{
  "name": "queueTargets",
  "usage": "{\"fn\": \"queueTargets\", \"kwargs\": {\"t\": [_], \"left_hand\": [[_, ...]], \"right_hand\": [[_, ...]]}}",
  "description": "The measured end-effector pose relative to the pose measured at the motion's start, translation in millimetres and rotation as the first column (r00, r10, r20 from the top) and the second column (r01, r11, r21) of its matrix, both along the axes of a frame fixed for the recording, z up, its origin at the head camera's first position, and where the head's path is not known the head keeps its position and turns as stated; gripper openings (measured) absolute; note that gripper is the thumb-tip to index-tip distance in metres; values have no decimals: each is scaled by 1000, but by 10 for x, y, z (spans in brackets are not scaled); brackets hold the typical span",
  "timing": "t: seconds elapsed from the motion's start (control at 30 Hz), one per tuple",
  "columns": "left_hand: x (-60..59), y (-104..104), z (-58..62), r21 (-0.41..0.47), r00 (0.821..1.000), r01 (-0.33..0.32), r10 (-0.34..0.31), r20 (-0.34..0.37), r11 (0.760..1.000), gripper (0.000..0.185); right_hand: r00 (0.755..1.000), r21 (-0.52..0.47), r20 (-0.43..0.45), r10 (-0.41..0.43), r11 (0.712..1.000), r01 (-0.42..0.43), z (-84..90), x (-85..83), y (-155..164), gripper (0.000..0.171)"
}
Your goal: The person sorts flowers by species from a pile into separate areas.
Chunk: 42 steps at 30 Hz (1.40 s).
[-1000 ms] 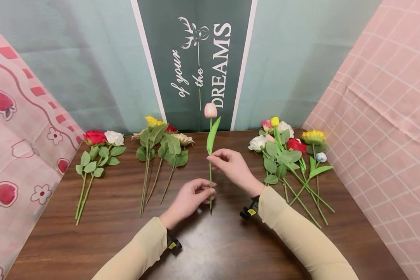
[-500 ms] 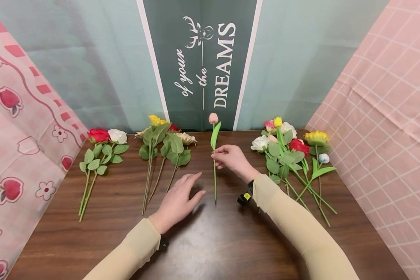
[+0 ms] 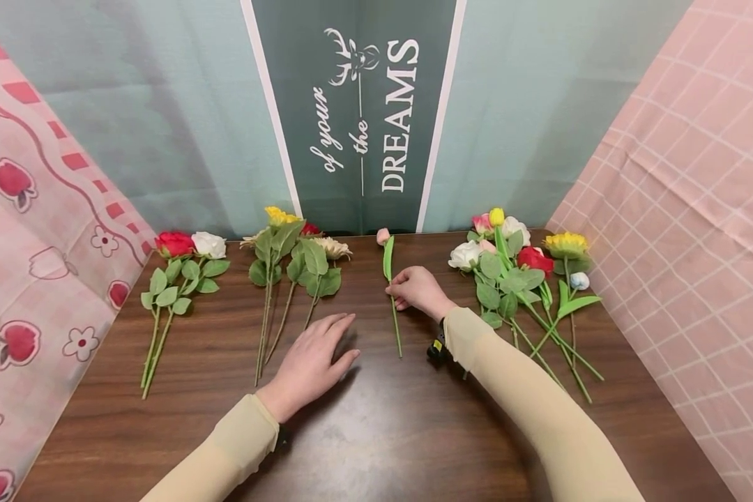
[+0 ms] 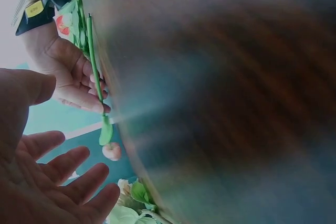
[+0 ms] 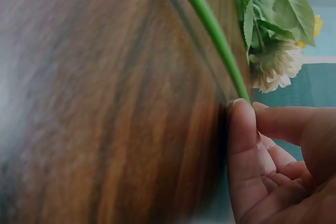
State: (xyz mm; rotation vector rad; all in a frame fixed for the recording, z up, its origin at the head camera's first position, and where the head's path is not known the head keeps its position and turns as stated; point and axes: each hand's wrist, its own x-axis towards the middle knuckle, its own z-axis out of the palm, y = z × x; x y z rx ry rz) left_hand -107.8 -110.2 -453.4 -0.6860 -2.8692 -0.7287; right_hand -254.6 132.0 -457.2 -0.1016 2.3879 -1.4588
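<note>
A pink tulip [image 3: 388,259] with a green leaf and stem lies close over the table's middle, bloom toward the back edge. My right hand [image 3: 419,291] pinches its stem just below the leaf, between thumb and forefinger. In the right wrist view the green stem [image 5: 212,27] runs up from the fingertips, its shadow beside it on the wood. My left hand [image 3: 307,359] hovers over the table to the left of the stem, fingers spread and holding nothing. The left wrist view shows the same left hand [image 4: 52,177] with its palm side visible, apart from the tulip [image 4: 111,151].
Red and white roses [image 3: 176,244] lie at the left of the brown table [image 3: 376,446]. Left of centre are a yellow flower [image 3: 280,216] and cream blooms [image 3: 332,248]. A mixed pile with a sunflower [image 3: 567,245] and red rose [image 3: 535,261] lies right. Curtains surround the table.
My left hand has let go of the lower stem and drawn back to the left, its fingers opening. My right hand has lowered the tulip from upright down toward the table.
</note>
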Motion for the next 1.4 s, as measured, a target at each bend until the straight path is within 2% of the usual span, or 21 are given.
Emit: {"fn": "queueTargets", "kwargs": {"t": [0.2,0.4,0.63,0.8,0.9,1.03,1.17,1.3,1.4], "left_hand": [[-46,29,50,5,1000,22,-22,-20,1000,64],[-124,94,158,-48,999,44,-45,-11,998,68],[-224,270,321,-131,988,154,-157,-10,979,71],[-280,470,424,-162,969,242,-248,-21,957,71],[-300,616,462,-168,954,292,-300,-24,942,72],[-298,807,460,-201,930,353,-365,-28,914,73],[-270,981,406,-255,908,394,-417,-40,883,74],[-223,1138,344,-290,889,429,-457,-35,856,74],[-181,1228,308,-295,874,458,-486,-25,839,73]], "right_hand": [[999,46,-38,14,999,-13,44,41,38,16],[985,118,-165,57,992,-38,167,102,169,18],[958,152,-285,33,988,11,445,205,652,22],[939,192,-342,-43,975,115,563,252,1174,23],[922,257,-380,-81,948,189,573,308,1514,24],[911,317,-396,-113,915,251,547,401,1905,26],[919,363,-376,-122,893,267,510,496,2163,26],[931,444,-357,-79,862,244,438,569,2347,27],[925,486,-373,-67,835,257,402,628,2490,26]]}}
